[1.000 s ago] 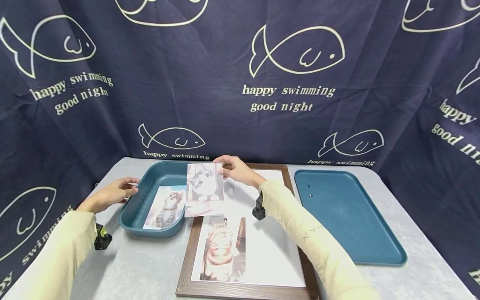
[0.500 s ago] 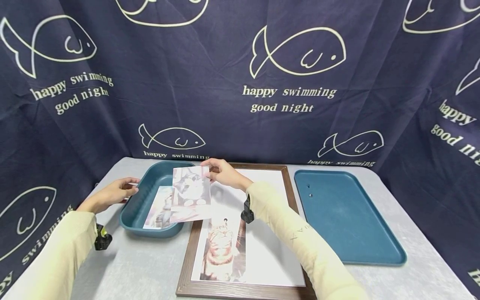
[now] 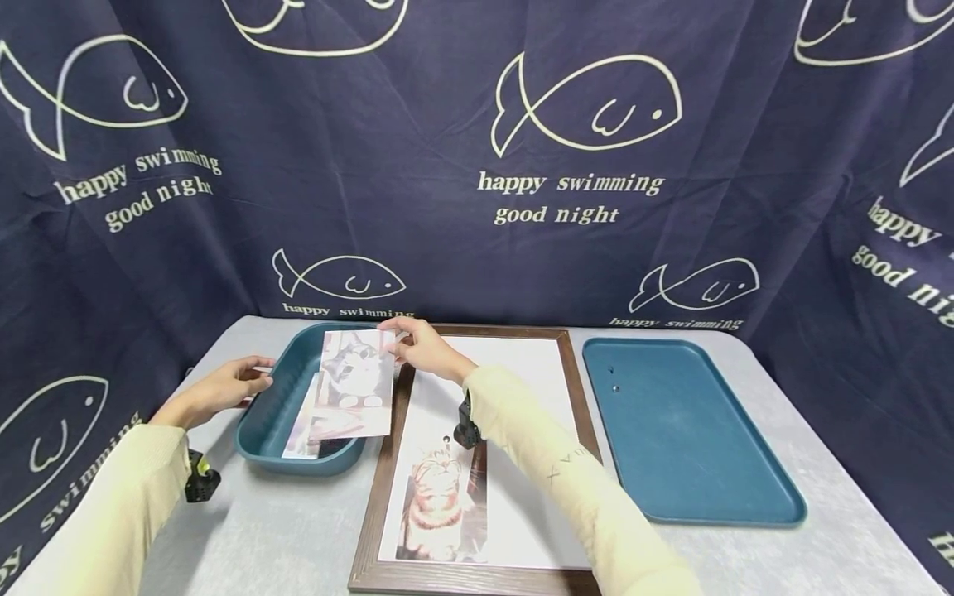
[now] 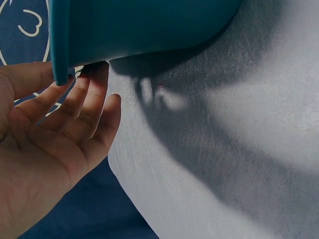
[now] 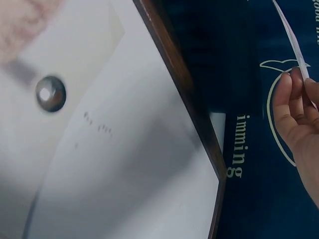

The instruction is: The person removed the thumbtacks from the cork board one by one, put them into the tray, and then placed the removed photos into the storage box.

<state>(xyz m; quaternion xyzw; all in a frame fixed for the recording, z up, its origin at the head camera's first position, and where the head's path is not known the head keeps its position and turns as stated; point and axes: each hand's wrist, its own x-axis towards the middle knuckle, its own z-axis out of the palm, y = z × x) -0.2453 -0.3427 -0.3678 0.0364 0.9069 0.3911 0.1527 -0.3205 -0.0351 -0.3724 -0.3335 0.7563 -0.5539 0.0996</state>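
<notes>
Right hand [image 3: 421, 346] has a cat photo [image 3: 354, 382] pinched at 1 o'clock over the teal tub [image 3: 291, 468], mostly hiding a second photo [image 3: 301, 424], left hand [image 3: 219, 387] just relaxed at the tub's 9 o'clock.

1. A person's left arm [image 3: 137, 484] is angling forward from the lower left of the head view.
2. The left hand [image 3: 224, 387] is extending its fingers [image 4: 92, 107] in a loose, gentle curve, its palm showing in the left wrist view and its thumb [image 4: 27, 78] lying alongside.
3. The right arm [image 3: 551, 472] is stretching diagonally forward and toward the person's left.
4. The right hand [image 3: 425, 346] is pinching between thumb and bent fingers, farther forward than the left.
5. Both hands are pointing inward, well apart.
</notes>
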